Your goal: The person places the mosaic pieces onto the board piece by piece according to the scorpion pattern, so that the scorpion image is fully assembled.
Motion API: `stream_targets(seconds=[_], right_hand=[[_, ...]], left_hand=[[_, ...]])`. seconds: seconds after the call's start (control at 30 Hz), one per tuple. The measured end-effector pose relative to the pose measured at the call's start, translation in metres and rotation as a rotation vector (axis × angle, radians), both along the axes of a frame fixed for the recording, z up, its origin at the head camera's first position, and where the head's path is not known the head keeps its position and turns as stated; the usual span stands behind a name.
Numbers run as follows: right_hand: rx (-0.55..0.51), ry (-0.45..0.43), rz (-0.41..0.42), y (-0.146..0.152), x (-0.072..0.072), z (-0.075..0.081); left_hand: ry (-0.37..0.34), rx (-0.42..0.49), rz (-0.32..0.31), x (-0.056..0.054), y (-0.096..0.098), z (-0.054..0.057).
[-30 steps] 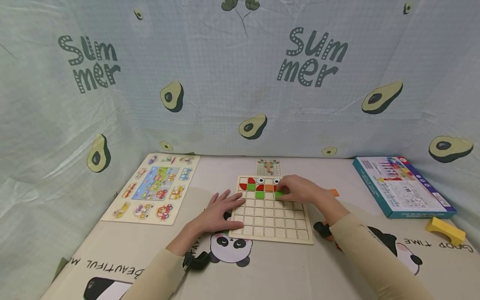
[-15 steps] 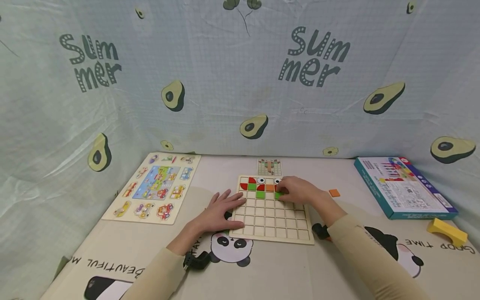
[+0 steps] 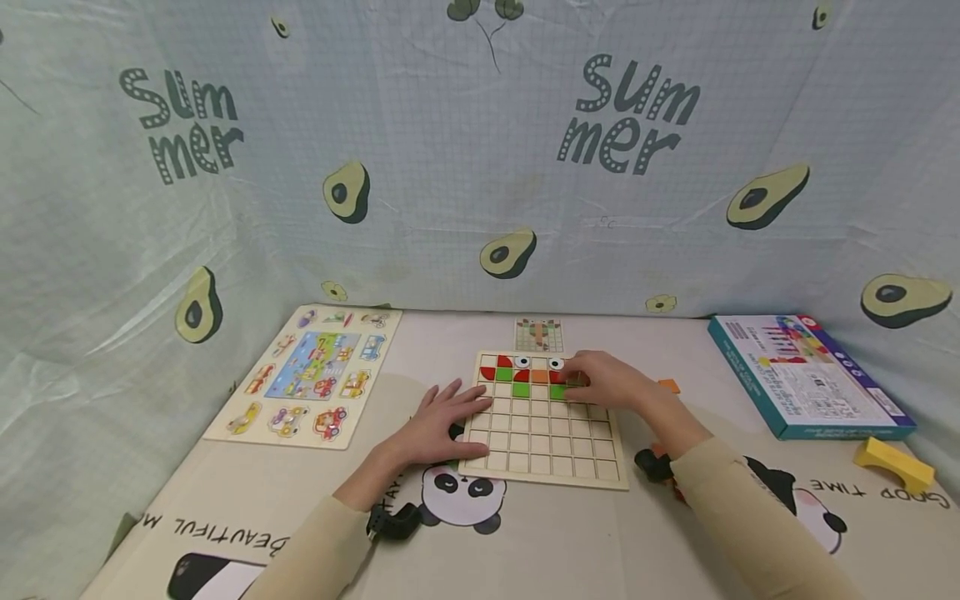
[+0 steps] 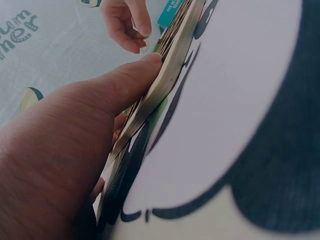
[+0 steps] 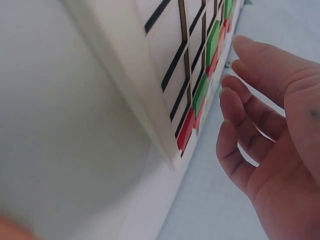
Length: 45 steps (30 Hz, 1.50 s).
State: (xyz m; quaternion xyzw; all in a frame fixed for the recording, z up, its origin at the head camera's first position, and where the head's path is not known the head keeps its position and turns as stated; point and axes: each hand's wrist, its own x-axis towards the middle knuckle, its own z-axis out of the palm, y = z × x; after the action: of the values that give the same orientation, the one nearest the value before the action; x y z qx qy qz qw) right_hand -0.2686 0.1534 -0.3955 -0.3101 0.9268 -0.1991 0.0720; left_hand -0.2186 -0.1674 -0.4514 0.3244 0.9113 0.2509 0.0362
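A wooden grid board (image 3: 543,468) lies on the table with red, green, orange and eye-patterned tiles in its far rows. My left hand (image 3: 438,425) rests along its left edge, fingers spread, the thumb on the rim in the left wrist view. Over the board's far right part is my right hand (image 3: 606,382), close to a green tile (image 3: 557,391) and an eye tile (image 3: 556,364). Loosely bent, the right fingers (image 5: 235,107) show nothing between them in the right wrist view. This hand covers part of the board's upper right squares.
Behind the board lies a small pattern card (image 3: 538,335). A picture puzzle board (image 3: 360,425) is at left. To the right are a teal-edged box (image 3: 817,379) and a yellow arch block (image 3: 892,462). An orange tile (image 3: 669,386) sits beside the right forearm.
My right hand has shifted slightly right, uncovering more of the green tile and the eye tile. My left hand has stayed in place on the board.
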Motion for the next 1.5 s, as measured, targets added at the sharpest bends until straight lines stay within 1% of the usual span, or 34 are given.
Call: stream_targets(seconds=[0.17, 0.33, 0.5, 0.67, 0.9, 0.97, 1.2, 1.5], right_hand=[[-0.043, 0.004, -0.010, 0.013, 0.004, 0.000], [-0.046, -0.001, -0.036, 0.027, 0.011, 0.002], [-0.048, -0.011, -0.070, 0.042, 0.022, 0.007], [-0.047, -0.001, -0.091, 0.058, 0.032, 0.009], [-0.054, -0.054, -0.122, 0.077, 0.047, 0.012], [-0.049, -0.050, -0.121, 0.082, 0.051, 0.011], [-0.050, -0.086, -0.120, 0.097, 0.063, 0.006], [-0.027, -0.147, -0.110, 0.106, 0.074, -0.005]], left_hand=[[0.000, -0.012, 0.008, 0.001, 0.000, 0.001], [-0.002, -0.010, 0.005, 0.001, -0.001, 0.002], [-0.011, -0.012, 0.011, 0.003, -0.001, 0.003], [-0.012, -0.010, 0.016, 0.004, -0.001, 0.004], [-0.011, -0.005, 0.011, 0.003, -0.001, 0.002], [-0.010, -0.005, 0.010, 0.003, -0.001, 0.002], [-0.003, -0.006, 0.004, 0.002, -0.001, 0.002], [-0.001, 0.000, -0.001, 0.000, 0.000, 0.001]])
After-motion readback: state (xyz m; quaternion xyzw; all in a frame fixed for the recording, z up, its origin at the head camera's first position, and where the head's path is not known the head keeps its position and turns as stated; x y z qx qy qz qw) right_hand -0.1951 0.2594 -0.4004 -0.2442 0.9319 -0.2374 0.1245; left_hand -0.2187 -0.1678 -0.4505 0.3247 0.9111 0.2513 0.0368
